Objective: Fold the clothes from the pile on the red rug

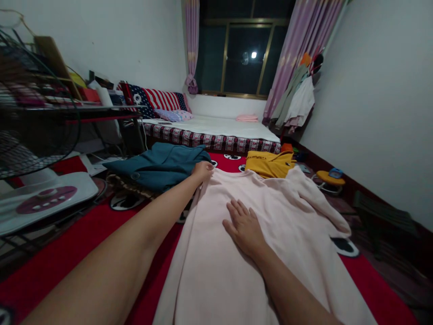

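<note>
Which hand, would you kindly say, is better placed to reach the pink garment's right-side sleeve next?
Probably the right hand: it lies open on the pink garment, nearer that sleeve, while the left hand appears to pinch the garment's far left corner.

Dim ovrl, w/ bright glare spot in window (248, 63), L edge blurry & stretched.
</note>
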### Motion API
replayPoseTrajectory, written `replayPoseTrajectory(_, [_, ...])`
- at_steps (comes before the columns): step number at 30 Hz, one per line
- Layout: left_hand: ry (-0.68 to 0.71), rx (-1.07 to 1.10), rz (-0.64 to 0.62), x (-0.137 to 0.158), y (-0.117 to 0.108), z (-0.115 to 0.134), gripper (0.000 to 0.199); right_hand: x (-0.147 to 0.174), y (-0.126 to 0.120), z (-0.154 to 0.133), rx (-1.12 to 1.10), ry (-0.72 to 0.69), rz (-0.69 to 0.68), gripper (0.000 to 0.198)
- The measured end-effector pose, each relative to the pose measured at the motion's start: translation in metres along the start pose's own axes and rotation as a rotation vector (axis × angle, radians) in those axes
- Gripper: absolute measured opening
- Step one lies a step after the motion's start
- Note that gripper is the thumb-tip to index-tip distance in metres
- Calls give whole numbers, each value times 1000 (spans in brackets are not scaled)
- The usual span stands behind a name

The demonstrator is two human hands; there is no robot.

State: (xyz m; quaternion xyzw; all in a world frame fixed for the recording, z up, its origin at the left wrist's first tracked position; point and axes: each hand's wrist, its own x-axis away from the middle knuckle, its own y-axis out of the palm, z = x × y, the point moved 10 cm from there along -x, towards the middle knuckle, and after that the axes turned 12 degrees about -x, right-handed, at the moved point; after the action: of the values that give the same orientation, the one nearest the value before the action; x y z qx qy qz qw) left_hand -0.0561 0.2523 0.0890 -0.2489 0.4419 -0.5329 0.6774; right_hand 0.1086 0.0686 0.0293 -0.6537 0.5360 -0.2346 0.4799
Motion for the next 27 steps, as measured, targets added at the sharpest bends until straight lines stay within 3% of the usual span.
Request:
replayPoseTrajectory(5, [46,82,48,-10,18,2,28,0,1,2,-1,7,-16,56])
replayPoseTrajectory(10, [131,14,64,5,26,9,23,0,2,3,4,28,-22,57])
replayPoseTrajectory(14, [242,-16,48,43,29,32,35,1,1,2,-17,21,4,58])
replayPoseTrajectory(17, [354,-112,-95,88,46,46,43,1,-1,2,-41,13,25,56])
replayPoseTrajectory(20, [374,-335,-208,126,62,42,53,0,-4,5,-93,11,56,51])
replayPoseTrajectory(23, [334,-467,-216,140,63,39,58,0,-10,10,-188,0,127,44])
replayPoseTrajectory(27, [326,-507,-180,142,59,44,63,4,-22,26,-452,6,318,38])
